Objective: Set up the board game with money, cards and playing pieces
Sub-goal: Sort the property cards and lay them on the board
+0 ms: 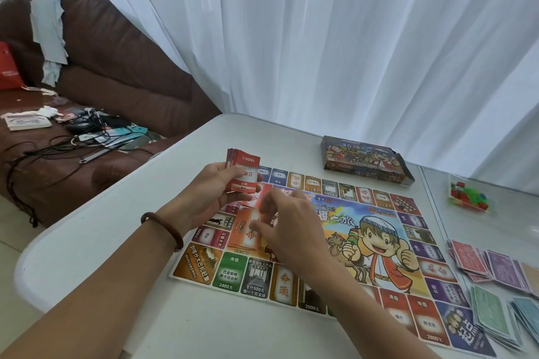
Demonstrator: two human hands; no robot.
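While the left hand [214, 194] pinches one card stack [244, 167], the right hand [290, 223] blurs, grip unclear.

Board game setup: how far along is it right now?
Done: the board lies flat on the table, and the paper money sits in colour piles at its right. In hand: the left grip holds a stack of red cards; the blurred right grip hovers over the board's left part. Left: the playing pieces are still bagged, off the board.
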